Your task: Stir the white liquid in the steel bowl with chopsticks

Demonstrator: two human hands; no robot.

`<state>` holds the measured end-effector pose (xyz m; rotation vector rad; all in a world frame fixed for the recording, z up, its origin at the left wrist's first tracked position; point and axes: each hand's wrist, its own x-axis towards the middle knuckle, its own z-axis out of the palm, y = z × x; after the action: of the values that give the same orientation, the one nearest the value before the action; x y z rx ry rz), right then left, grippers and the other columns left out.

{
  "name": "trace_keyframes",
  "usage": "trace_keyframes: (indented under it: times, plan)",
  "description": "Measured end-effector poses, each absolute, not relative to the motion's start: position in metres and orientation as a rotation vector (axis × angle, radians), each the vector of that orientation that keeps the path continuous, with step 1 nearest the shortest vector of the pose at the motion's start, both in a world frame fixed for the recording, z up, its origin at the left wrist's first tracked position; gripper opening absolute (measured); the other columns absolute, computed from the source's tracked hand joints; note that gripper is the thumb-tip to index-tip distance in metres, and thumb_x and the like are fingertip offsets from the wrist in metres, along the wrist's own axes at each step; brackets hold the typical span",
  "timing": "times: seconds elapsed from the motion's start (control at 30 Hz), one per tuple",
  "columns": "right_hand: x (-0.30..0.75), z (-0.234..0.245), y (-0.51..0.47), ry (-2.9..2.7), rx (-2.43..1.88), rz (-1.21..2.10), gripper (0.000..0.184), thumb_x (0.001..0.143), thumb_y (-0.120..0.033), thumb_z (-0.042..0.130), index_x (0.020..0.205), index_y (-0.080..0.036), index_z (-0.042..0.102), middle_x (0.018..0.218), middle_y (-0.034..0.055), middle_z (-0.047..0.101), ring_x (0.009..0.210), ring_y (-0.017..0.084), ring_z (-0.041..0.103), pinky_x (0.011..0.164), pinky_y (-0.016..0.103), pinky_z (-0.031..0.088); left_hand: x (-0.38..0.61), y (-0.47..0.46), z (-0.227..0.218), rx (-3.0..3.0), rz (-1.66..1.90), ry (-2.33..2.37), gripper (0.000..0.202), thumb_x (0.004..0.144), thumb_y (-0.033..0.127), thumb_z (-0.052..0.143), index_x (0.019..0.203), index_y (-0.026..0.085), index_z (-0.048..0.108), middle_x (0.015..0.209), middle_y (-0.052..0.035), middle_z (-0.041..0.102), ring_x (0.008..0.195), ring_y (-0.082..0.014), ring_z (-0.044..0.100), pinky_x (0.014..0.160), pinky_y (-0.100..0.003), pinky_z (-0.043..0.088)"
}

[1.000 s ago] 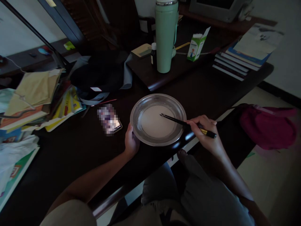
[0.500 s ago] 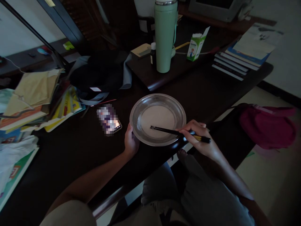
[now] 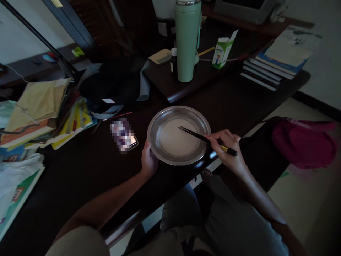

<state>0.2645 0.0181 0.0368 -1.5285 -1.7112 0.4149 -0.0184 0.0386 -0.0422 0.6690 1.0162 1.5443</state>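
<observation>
A round metal bowl with a wide rim stands near the front edge of the dark table. Pale, whitish liquid or batter covers its bottom. My left hand grips the bowl's left side, thumb at the rim and the other fingers hidden beneath or behind it. Closed around a pair of black chopsticks with gold bands near the end, my right hand is at the bowl's right rim. The chopsticks slant left over the bowl, their tips at the pale mixture; whether they dip in is unclear.
Left of the bowl lies a lit phone. Beyond are a black bag, a green tumbler, a small dark bottle and a green-white box. Books are stacked at right; papers pile at left.
My right hand has shifted slightly up, and the chopstick tips have moved away from me and a little right across the bowl. My left hand and the bowl stay put.
</observation>
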Motion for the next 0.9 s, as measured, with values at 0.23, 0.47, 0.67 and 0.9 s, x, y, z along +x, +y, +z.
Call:
trace_keyframes:
  times: [0.23, 0.47, 0.67, 0.9]
  plan:
    - [0.29, 0.064, -0.001, -1.731, -1.535, 0.539, 0.031, 0.107, -0.05, 0.061, 0.086, -0.032, 0.075, 0.097, 0.0015, 0.087, 0.087, 0.027, 0.077, 0.092, 0.054, 0.044, -0.02, 0.04, -0.046, 0.686, 1.531, 1.034, 0.038, 0.094, 0.054, 0.071, 0.118, 0.026, 0.079, 0.119, -0.0066, 0.083, 0.123, -0.0319, 0.075, 0.109, -0.048, 0.059]
    - [0.281, 0.076, -0.004, -1.842, -1.438, 0.764, 0.035, 0.108, -0.054, 0.059, 0.088, -0.032, 0.078, 0.095, 0.0023, 0.086, 0.088, 0.026, 0.076, 0.088, 0.051, 0.047, -0.022, 0.042, -0.042, 0.681, 1.518, 1.04, 0.039, 0.093, 0.057, 0.071, 0.116, 0.026, 0.079, 0.118, -0.0065, 0.083, 0.125, -0.0336, 0.075, 0.108, -0.049, 0.059]
    - [0.252, 0.048, 0.008, -1.84, -1.407, 0.725, 0.031, 0.108, -0.051, 0.059, 0.092, -0.032, 0.076, 0.094, 0.001, 0.084, 0.091, 0.026, 0.072, 0.095, 0.054, 0.043, -0.018, 0.037, -0.032, 0.67, 1.527, 1.027, 0.044, 0.089, 0.06, 0.077, 0.115, 0.024, 0.079, 0.114, -0.0056, 0.083, 0.121, -0.0329, 0.076, 0.108, -0.047, 0.06]
    - [0.248, 0.033, 0.021, -1.743, -1.474, 0.503, 0.027, 0.108, -0.046, 0.059, 0.091, -0.032, 0.075, 0.101, 0.0013, 0.086, 0.095, 0.027, 0.071, 0.096, 0.053, 0.041, -0.018, 0.036, -0.031, 0.643, 1.534, 1.043, 0.04, 0.089, 0.057, 0.077, 0.113, 0.025, 0.08, 0.117, -0.0052, 0.084, 0.122, -0.0323, 0.076, 0.111, -0.048, 0.059]
